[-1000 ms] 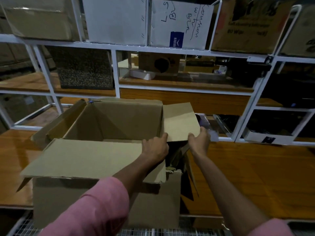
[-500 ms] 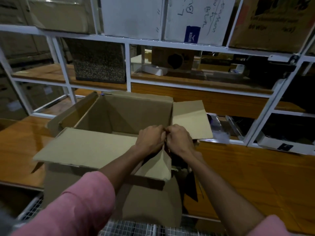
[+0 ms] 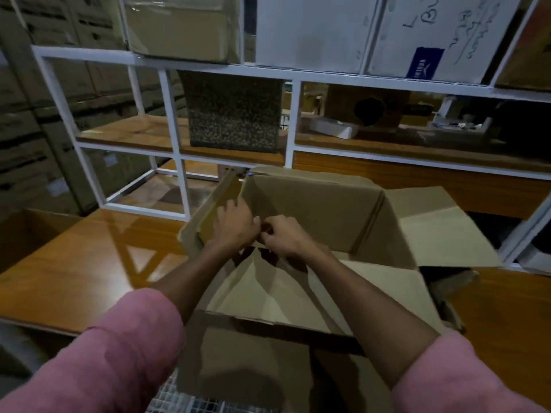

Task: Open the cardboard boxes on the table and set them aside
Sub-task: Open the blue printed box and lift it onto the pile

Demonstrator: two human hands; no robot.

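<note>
**Inspector A:** Far left, stacked cartons (image 3: 35, 120) fill the background. In front of them the wooden tabletop (image 3: 89, 263) runs left to right, and a white metal shelf frame (image 3: 167, 114) stands on its far side.

**Inspector B:** Contents of the frame?

**Inspector A:** A speckled dark box (image 3: 235, 114) on the middle shelf, a taped brown carton (image 3: 182, 25) above it, and further right a white box with handwriting and a blue label (image 3: 441, 34).

**Inspector B:** The task item?

**Inspector A:** One cardboard box (image 3: 313, 210) sits at the near edge of the tabletop, centre of view, top open. Its left flap (image 3: 205, 216) stands up at an angle, its right flap (image 3: 441, 231) lies folded outward, and its near flap (image 3: 298, 293) is bent and creased in its middle.

**Inspector B:** The hands?

**Inspector A:** Both arms wear pink sleeves (image 3: 113, 353) and reach in over the near flap. The left hand (image 3: 235, 225) and right hand (image 3: 283, 236) meet over the box opening, knuckles touching, fingers curled. They appear to pinch the upper edge of the near flap between them; motion blur hides the exact grip.
</note>
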